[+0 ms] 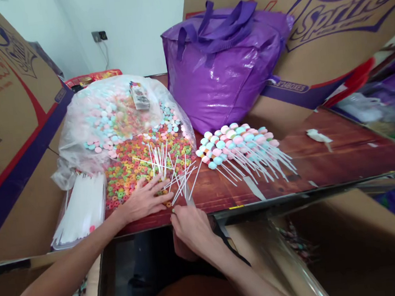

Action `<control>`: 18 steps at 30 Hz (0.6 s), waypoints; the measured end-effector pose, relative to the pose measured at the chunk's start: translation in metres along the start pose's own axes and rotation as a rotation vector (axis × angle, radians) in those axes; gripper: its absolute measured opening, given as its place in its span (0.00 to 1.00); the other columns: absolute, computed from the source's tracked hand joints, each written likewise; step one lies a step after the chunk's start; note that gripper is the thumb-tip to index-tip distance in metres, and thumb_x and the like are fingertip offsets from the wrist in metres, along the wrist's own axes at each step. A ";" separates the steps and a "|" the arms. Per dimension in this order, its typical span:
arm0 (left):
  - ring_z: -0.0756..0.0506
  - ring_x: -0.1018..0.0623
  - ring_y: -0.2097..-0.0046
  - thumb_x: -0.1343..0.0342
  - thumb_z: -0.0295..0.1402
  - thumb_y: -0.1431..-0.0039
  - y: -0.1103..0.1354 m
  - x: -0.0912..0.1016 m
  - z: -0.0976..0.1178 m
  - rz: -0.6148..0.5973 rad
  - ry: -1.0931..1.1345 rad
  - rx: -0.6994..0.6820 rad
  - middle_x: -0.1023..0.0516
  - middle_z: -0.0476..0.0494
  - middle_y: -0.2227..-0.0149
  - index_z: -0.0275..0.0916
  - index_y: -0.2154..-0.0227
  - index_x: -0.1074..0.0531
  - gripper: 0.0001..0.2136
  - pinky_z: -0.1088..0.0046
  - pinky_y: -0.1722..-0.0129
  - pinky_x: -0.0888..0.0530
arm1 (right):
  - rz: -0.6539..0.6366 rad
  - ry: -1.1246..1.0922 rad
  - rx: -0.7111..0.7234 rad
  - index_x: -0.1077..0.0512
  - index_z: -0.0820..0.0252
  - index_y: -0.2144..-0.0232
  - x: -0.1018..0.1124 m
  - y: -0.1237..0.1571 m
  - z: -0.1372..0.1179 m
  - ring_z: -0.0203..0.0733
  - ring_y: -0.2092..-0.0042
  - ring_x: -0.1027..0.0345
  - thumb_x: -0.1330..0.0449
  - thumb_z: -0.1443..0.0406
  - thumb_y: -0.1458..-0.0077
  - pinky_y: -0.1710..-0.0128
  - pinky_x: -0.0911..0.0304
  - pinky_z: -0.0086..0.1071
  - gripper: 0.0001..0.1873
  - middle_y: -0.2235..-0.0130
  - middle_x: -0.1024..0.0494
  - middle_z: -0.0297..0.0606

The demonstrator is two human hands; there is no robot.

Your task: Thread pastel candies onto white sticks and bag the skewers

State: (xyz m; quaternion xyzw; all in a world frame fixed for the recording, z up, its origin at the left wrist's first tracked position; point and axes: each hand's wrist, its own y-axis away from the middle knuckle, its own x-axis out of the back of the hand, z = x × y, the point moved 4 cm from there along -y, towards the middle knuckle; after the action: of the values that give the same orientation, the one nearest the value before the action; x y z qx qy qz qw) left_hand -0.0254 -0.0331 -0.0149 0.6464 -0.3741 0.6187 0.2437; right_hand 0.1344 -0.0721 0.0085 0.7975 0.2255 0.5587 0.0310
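Observation:
My left hand [148, 198] lies palm down with spread fingers at the front of a pile of ring-shaped candies [129, 167] in orange, red, yellow and green. Just beyond its fingertips, white lollipop sticks [159, 159] lie loosely across the candies and the table. My right hand [193, 228] is closed at the table's front edge, close to the left fingertips. A small greenish bit shows at its fingers, too small to name. To the right, finished-looking lollipops [235, 141] with pink, blue and white round candies lie stacked, their sticks pointing towards me.
A clear plastic bag [123, 113] of pastel candies lies behind the rings. White sticks [82, 207] fill a tray at the left. A purple bag [224, 70] stands at the back. Printed cardboard boxes [7, 121] flank the dark red table [302, 156]. A crumpled white scrap [319, 136] lies at right.

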 end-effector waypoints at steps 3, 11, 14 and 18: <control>0.33 0.44 0.30 0.51 0.38 0.31 -0.007 -0.002 -0.014 0.078 0.021 0.109 0.37 0.41 0.33 0.54 0.41 0.33 0.18 0.44 0.37 0.47 | 0.076 -0.069 0.060 0.21 0.63 0.66 -0.001 -0.022 -0.011 0.48 0.62 0.24 0.48 0.65 0.39 0.67 0.42 0.32 0.15 0.63 0.17 0.50; 0.40 0.25 0.45 0.47 0.37 0.34 -0.006 0.029 -0.027 0.552 0.475 0.416 0.17 0.44 0.61 0.42 0.67 0.21 0.11 0.58 0.44 0.35 | 0.284 -0.609 0.127 0.33 0.59 0.80 0.018 -0.003 0.029 0.35 0.73 0.39 0.47 0.55 0.37 0.72 0.49 0.28 0.22 0.78 0.31 0.30; 0.47 0.26 0.67 0.47 0.41 0.36 -0.003 0.036 -0.034 0.743 0.645 0.794 0.25 0.48 0.76 0.39 0.79 0.29 0.17 0.70 0.63 0.31 | 0.336 -0.716 0.072 0.38 0.58 0.83 0.032 0.011 0.074 0.36 0.73 0.41 0.47 0.51 0.39 0.71 0.49 0.29 0.25 0.79 0.36 0.30; 0.52 0.42 0.79 0.45 0.48 0.41 -0.003 0.038 -0.041 0.767 0.857 1.089 0.44 0.55 0.84 0.41 0.85 0.44 0.24 0.73 0.77 0.42 | 0.317 -0.626 -0.092 0.35 0.57 0.83 0.041 -0.002 0.116 0.40 0.68 0.36 0.41 0.56 0.48 0.67 0.46 0.31 0.17 0.77 0.30 0.34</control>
State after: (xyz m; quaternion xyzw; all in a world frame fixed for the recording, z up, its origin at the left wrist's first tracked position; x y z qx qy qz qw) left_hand -0.0500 -0.0061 0.0279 0.2062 -0.0891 0.9506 -0.2144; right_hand 0.2502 -0.0312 0.0003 0.9530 0.0528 0.2945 0.0475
